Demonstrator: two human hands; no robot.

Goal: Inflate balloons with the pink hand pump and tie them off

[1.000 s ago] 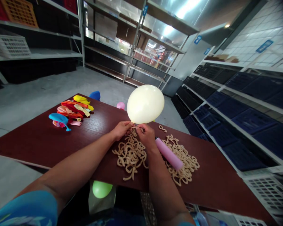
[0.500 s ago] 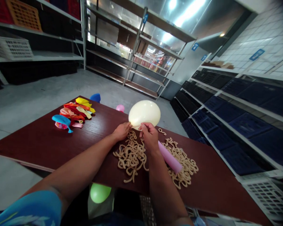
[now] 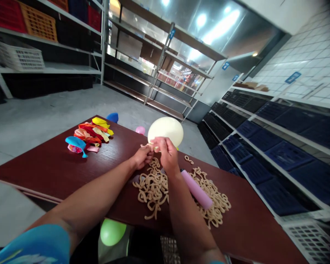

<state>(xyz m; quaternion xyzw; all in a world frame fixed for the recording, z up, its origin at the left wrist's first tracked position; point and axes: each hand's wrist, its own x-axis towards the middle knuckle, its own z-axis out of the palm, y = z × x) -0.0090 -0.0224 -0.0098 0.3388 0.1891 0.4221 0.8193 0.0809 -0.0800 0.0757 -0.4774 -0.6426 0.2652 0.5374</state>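
An inflated cream balloon (image 3: 167,128) is at the far edge of the dark red table (image 3: 121,146). My left hand (image 3: 143,157) is closed around the balloon's neck, a bit of which pokes out above the fingers. Close against it, my right hand (image 3: 166,152) has its fingers bent over the neck; whether they pinch it is hard to make out. Below the hands lies a pile of tan curled strands (image 3: 152,189). Right of my right forearm, a pink cylinder (image 3: 197,190) rests on a second pile of strands (image 3: 218,200).
Uninflated balloons in several colours (image 3: 95,132) lie on the table's left part. A blue balloon (image 3: 112,117) and a pink balloon (image 3: 140,130) show beyond the far edge, a green balloon (image 3: 112,231) below the near edge. Shelves with crates (image 3: 280,135) stand around.
My right hand has moved slightly up and left, over the balloon's neck, its fingers less tightly curled. My left hand has dropped a little and turned. The view has shifted slightly.
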